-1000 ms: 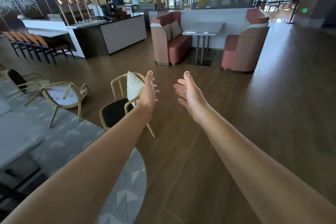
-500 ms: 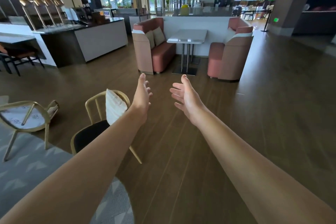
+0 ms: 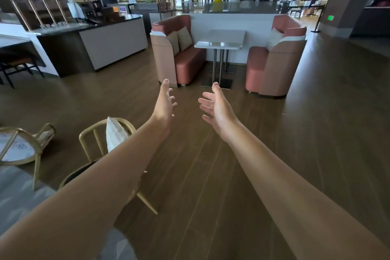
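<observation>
Your fingers [image 3: 205, 103] are straight and slightly spread on both hands and grip nothing. The palms face each other with a gap between them. The left hand [image 3: 164, 105] and right hand [image 3: 218, 108] hang at arm's length over the brown wood-plank floor [image 3: 211, 175] and touch nothing.

The nearest thing is the white ribbed cushion [image 3: 115, 137]. It is propped upright against the curved back of the pale wooden chair with the black seat [image 3: 95, 133], at the seat's rear edge. It sits below and left of your left forearm, well short of your fingertips.

If that cushion is your aim, draw the left hand in and down. Open the thumb wide and take the cushion by its top edge, so the light chair doesn't tip.

The white square table on steel legs [image 3: 221, 40], between two pink booth sofas [image 3: 187, 63], stands well apart ahead.
</observation>
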### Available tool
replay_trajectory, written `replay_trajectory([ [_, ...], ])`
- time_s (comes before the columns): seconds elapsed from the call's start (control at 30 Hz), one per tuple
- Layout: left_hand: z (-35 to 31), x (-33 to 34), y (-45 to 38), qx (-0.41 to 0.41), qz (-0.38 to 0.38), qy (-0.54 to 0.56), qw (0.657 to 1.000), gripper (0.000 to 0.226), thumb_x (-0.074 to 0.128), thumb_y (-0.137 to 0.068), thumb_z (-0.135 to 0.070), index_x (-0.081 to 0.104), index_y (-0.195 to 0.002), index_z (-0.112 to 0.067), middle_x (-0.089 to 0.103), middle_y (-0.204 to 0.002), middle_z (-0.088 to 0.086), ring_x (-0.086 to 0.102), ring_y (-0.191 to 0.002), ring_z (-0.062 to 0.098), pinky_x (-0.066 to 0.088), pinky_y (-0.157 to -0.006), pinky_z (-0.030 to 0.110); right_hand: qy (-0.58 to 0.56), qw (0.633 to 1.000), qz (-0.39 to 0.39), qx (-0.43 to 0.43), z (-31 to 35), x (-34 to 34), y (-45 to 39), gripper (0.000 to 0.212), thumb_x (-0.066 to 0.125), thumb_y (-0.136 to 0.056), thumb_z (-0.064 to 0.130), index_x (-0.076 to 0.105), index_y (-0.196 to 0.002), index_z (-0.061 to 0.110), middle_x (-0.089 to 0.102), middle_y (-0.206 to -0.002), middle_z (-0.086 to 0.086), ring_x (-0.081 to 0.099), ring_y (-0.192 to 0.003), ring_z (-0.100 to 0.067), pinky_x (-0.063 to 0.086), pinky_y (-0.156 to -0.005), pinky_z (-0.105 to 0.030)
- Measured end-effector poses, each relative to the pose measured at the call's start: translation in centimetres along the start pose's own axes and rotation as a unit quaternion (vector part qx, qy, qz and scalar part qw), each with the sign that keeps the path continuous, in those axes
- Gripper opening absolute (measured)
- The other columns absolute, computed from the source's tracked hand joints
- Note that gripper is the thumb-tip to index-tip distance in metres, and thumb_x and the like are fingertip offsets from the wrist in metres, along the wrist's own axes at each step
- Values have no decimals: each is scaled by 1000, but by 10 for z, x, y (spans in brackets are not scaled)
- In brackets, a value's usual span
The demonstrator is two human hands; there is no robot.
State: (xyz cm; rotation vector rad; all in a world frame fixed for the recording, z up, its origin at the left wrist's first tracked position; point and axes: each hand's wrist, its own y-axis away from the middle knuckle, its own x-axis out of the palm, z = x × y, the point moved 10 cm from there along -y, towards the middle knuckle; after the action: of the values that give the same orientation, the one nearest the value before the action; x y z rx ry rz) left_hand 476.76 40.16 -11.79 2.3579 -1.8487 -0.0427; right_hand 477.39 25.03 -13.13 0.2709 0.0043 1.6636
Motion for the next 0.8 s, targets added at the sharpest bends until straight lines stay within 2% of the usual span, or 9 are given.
replay_trajectory([
  [0.13,-15,21,-72,-5,-20,-1,1000,67,22,-105,-58,29,-159,-18,31,-163,11,36,-147,27,18,-121,52,-1,999,33,3,22,-2,-80,63,31,-101,62,52,-142,19,59,-140,-2,53,-118,-14,39,-103,-38],
  [0.3,-37,29,-148,7,-42,-2,999,67,21,-105,-57,28,-159,-18,30,-164,11,35,-147,28,19,-120,51,-8,998,59,0,51,6,-169,65,30,-101,62,49,-145,19,55,-145,-4,50,-133,-18,37,-110,-41],
  [0.5,-46,11,-246,-12,-69,13,997,68,22,-104,-59,29,-158,-18,30,-164,12,35,-147,29,18,-120,53,-5,996,86,14,53,31,-262,65,30,-101,62,49,-146,19,54,-146,-1,48,-135,-18,36,-113,-42],
  [0.8,-35,-8,-425,-39,-53,34,997,69,23,-104,-60,32,-158,-19,32,-162,12,38,-145,28,18,-120,55,21,997,71,18,57,71,-424,65,27,-103,60,46,-148,18,51,-149,-3,47,-137,-19,36,-111,-40],
])
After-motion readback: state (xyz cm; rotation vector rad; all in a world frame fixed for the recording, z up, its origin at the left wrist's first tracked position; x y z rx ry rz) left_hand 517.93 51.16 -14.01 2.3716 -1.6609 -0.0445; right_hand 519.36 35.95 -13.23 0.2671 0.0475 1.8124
